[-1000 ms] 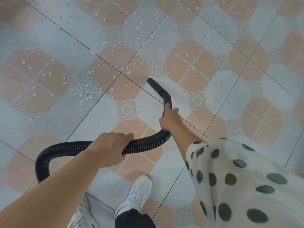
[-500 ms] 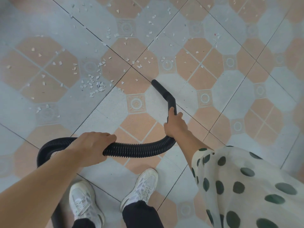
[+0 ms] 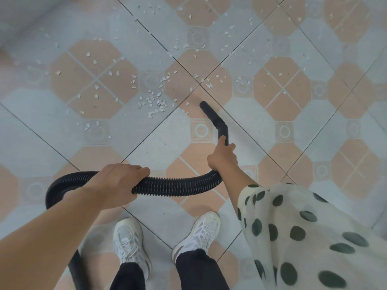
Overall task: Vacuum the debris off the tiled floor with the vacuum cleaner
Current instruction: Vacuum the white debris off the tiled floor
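Two grips: right hand [image 3: 223, 156] curled round the bent black nozzle [image 3: 212, 117], left hand [image 3: 119, 185] wrapped over the ribbed hose [image 3: 178, 186]; nozzle tip down at the tiled floor [image 3: 253, 126] ahead of the right hand, white chips [image 3: 156, 104] just ahead-left, so sweeping is underway and the next push probably goes forward-left into them.

We see two white sneakers [image 3: 129, 241] side by side beneath dark trouser legs [image 3: 196, 271]; at right, a loose cream sleeve [image 3: 303, 237] with dark green dots.

Soft, even daylight; faint shadows. Wide-angle bending at the edges; upper left corner of the frame blurred, my sleeve [image 3: 310, 233] soft.
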Demonstrator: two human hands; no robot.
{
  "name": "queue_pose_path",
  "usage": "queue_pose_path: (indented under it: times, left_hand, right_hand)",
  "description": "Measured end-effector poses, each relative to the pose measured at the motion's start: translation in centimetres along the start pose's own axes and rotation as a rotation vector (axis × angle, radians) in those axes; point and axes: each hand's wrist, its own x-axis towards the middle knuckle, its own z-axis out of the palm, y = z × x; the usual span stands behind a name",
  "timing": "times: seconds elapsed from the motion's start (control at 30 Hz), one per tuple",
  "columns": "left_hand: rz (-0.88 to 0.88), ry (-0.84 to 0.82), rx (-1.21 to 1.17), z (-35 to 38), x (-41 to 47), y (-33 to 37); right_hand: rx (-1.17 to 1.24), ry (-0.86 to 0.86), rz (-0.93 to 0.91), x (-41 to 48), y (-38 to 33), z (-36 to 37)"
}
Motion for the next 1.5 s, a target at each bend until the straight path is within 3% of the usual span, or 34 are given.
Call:
queue_pose_path:
  times: [0.27,0.47,1.0,1.5]
  left_hand:
    - [0.009,-0.048,-0.002,1.3,-4.2,-3.6]
    - [-0.045,-0.013,-0.002,2.0,-6.2,-6.1]
    - [0.009,0.06,-0.132,4.0,-9.6,-8.9]
    - [-0.057,0.134,-0.152,4.0,-10.0,-10.3]
  right_hand:
    - [-0.165,-0.058,-0.15,-4.0,-3.4,3.4]
    - [-0.183,-0.025,-0.155,-4.5,-6.2,4.8]
    - [-0.266,-0.034,-0.208,-7.6,-8.5,7.2]
    - [-0.166,0.034,-0.185,-6.1,-12.0,5.8]
